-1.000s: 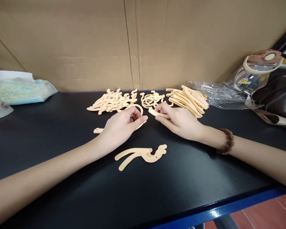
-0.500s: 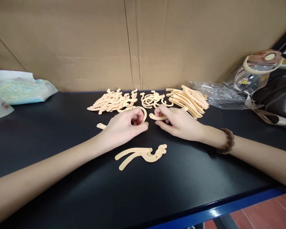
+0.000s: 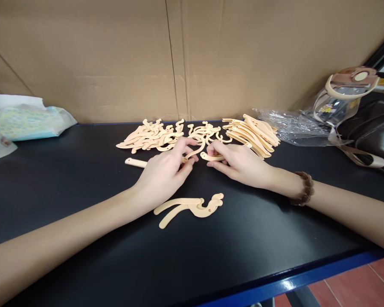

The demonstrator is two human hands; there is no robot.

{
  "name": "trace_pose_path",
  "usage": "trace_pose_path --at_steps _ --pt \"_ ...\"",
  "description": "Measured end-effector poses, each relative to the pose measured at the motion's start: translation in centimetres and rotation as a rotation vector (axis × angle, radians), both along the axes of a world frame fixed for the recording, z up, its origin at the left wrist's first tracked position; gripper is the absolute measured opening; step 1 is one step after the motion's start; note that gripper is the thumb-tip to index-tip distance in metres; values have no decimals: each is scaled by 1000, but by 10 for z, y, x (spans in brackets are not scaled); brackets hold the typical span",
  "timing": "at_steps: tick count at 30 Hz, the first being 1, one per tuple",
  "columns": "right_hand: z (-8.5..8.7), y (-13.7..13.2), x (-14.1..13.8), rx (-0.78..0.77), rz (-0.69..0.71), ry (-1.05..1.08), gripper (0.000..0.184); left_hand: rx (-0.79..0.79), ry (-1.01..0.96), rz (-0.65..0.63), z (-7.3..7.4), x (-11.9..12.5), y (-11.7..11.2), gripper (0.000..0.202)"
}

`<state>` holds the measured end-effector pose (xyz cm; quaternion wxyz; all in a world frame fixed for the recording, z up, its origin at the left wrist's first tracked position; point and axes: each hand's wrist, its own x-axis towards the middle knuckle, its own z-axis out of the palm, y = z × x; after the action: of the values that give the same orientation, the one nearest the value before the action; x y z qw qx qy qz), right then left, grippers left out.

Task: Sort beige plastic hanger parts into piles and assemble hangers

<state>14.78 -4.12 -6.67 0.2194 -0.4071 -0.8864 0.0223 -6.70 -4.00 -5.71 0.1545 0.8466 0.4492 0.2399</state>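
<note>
Both my hands rest on a black table (image 3: 83, 238). My left hand (image 3: 163, 172) is closed round a cream plastic hook piece, whose straight end (image 3: 135, 162) sticks out to the left. My right hand (image 3: 240, 164) pinches another curved cream piece (image 3: 211, 157), and the two pieces' ends meet between my fingertips. Behind them lie a left heap of cream pieces (image 3: 149, 135), a small heap of hooks (image 3: 205, 132) and a right stack of long pieces (image 3: 252, 132). A joined cream pair (image 3: 188, 207) lies in front of my hands.
A cardboard wall (image 3: 179, 55) stands behind the table. A patterned packet (image 3: 28, 121) lies at the far left. Crumpled clear plastic (image 3: 291, 125) and a bottle with a strap (image 3: 345, 98) sit at the right. The table's blue front edge (image 3: 291, 283) runs at lower right.
My left hand has turned and moved its hook piece back and right, bringing its curved end against the piece in my right hand. My right hand has barely shifted.
</note>
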Motion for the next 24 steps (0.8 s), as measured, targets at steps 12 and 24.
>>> trace_pose_path --at_steps 12,24 --pt "2 0 1 -22 4 -8 19 -433 -363 -22 2 -5 17 23" --pt "1 -1 3 -23 114 36 17 -372 -414 -57 6 -9 17 19"
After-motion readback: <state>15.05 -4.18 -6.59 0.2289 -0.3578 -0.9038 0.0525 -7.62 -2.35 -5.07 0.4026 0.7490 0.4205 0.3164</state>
